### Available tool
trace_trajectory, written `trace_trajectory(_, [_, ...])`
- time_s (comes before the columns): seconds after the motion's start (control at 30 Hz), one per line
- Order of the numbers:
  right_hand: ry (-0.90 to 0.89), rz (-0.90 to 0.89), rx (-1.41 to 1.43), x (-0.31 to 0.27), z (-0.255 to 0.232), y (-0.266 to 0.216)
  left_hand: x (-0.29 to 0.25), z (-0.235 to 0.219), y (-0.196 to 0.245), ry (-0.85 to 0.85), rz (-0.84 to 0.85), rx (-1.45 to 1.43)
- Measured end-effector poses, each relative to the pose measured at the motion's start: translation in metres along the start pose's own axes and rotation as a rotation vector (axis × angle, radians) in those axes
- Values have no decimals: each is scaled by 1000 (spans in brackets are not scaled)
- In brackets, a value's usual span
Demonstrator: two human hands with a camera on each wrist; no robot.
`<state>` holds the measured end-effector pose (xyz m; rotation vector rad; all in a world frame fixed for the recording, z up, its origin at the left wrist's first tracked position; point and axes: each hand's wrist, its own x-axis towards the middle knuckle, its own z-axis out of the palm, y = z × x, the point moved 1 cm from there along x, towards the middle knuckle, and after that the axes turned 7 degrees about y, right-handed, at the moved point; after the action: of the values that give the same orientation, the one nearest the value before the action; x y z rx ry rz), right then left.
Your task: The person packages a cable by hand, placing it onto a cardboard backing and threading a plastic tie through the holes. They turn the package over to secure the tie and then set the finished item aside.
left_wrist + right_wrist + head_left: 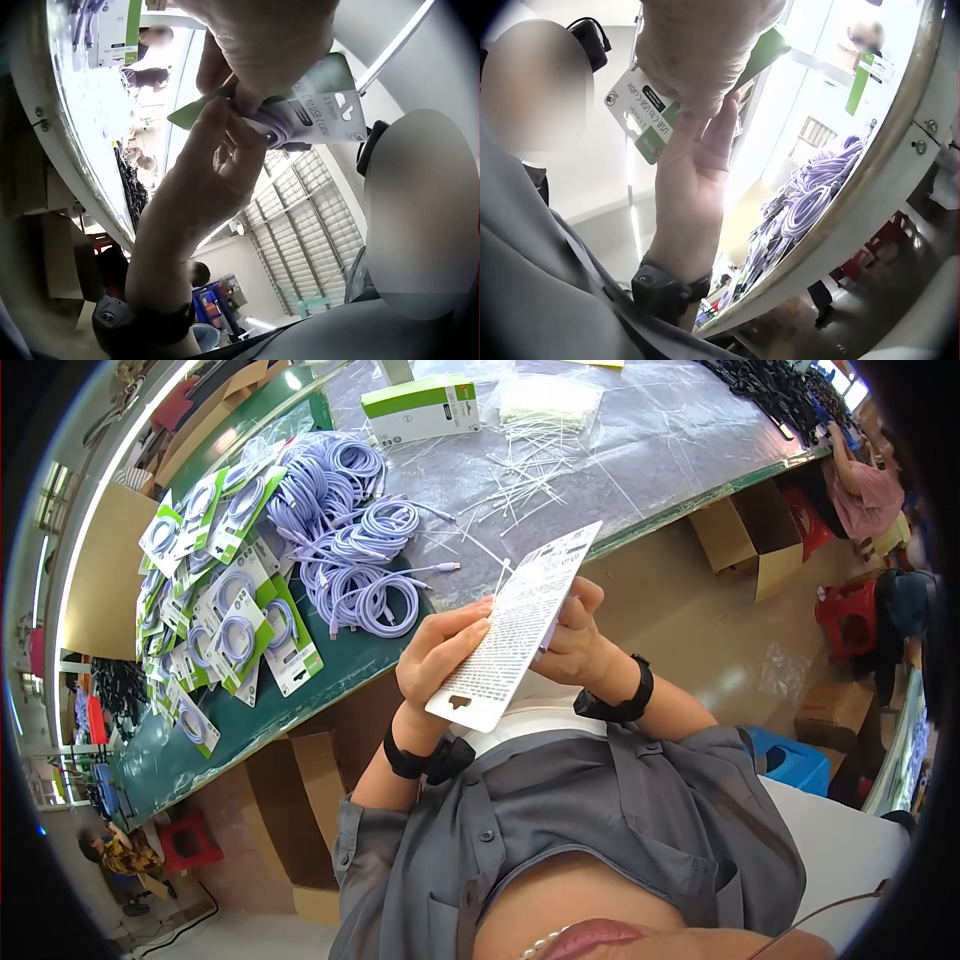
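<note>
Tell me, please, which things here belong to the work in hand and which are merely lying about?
In hand:
packaging card, held by left hand and right hand
coiled purple cables
packed cable cards
white ties

Lying about:
green-and-white box
cardboard box
red stools

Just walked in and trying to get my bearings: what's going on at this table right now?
A person holds a printed packaging card up in front of them with both hands, the left hand gripping one long edge and the right hand the other. Its text-covered back faces the head camera. On the table beyond lie a heap of coiled purple cables, a spread of already carded cables, loose white ties and a green and white box.
</note>
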<state>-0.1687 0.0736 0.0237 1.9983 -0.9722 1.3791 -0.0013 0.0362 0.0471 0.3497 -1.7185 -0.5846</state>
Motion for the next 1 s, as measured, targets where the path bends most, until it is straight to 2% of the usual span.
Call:
trace_trajectory(0.13, [17, 62, 67, -3, 0, -3, 4, -3, -2, -53, 85, 44])
trace_trajectory(0.2, [-134, 1407, 948, -8, 4, -7, 7, -2, 1, -61, 132, 68])
trace_trajectory(0.23, [-89, 777, 584, -5, -2, -6, 11, 0, 6, -15, 121, 28])
trace_trajectory(0.27, [-96, 771, 586, -3, -2, -7, 14, 2, 9, 31, 113, -13])
trace_trajectory(0.33, [152, 1608, 1780, 10, 1, -16, 14, 6, 13, 47, 93, -52])
trace_trajectory(0.37, [411, 1701, 1892, 24, 0, -35, 14, 8, 14, 60, 94, -97])
trace_trajectory(0.4, [409, 1697, 1890, 13, 16, -35, 14, 10, 14, 73, 95, -142])
trace_trajectory(0.47, [396, 1662, 2628, -22, 49, -33, 14, 8, 13, 34, 90, -143])
trace_trajectory(0.5, [547, 1966, 2671, -16, 43, -38, 13, 8, 12, 36, 100, -154])
trace_trajectory(0.6, [490, 1933, 2658, -15, 41, -39, 14, 6, 12, 32, 111, -160])
trace_trajectory(0.73, [528, 1968, 2669, -3, 33, -41, 18, 3, 17, 18, 106, -117])
trace_trajectory(1.0, [377, 1916, 2371, -2, 19, -44, 26, 1, 17, -48, 181, -51])
